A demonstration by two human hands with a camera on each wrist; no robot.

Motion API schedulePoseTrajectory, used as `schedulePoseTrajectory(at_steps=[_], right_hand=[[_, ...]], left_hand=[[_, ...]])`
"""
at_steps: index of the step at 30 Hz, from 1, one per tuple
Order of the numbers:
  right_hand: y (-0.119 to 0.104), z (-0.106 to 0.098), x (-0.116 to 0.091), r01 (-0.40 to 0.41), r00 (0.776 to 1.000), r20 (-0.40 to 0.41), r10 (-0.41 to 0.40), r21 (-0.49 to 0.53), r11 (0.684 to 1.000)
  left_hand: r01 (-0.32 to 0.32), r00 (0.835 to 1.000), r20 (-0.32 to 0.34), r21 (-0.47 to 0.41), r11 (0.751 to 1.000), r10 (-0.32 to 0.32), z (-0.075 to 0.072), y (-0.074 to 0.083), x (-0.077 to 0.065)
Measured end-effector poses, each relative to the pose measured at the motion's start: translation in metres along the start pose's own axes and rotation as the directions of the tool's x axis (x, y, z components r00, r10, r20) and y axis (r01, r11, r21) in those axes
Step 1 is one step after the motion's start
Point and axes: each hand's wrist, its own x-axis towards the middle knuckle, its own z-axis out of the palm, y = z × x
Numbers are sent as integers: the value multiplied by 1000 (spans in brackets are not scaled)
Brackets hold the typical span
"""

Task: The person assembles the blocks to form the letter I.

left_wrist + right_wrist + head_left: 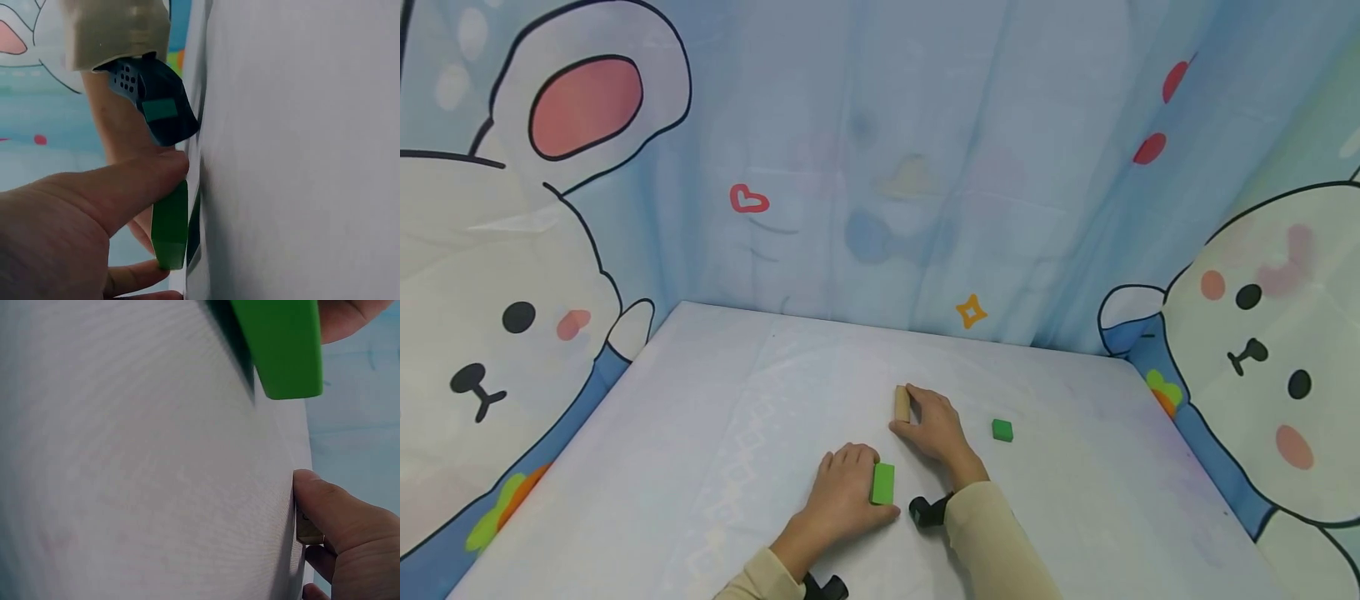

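green block (883, 484) pinched end to end by my left hand (842, 492); farther out, my right hand (936, 426) pinches the tan block (902, 404) between thumb and finger.

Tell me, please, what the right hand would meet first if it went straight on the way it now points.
Probably the blue curtain: past the wooden block that the right hand pinches, the way over the white table looks free, though depth is unclear.
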Motion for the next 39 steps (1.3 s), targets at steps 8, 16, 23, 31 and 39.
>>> schedulePoseTrajectory(at_steps=[8, 16, 23, 31, 39], right_hand=[[2, 2, 1, -6, 1000, 4, 6, 9, 1000], [2, 3, 1, -9, 1000, 3, 9, 11, 1000], [3, 6, 2, -14, 1000, -4, 14, 28, 1000], [4, 6, 3, 7, 1000, -14, -7, 27, 1000], [3, 6, 3, 5, 1000, -14, -4, 35, 999]], left_hand=[[1, 1000, -17, 31, 1000, -1, 7, -1, 0], [8, 1000, -8, 48, 999, -7, 9, -2, -1], [8, 1000, -1, 32, 999, -8, 7, -2, -3], [-23, 998, 54, -17, 1000, 24, 4, -11, -6], [-50, 996, 74, 25, 998, 48, 3, -17, -7]])
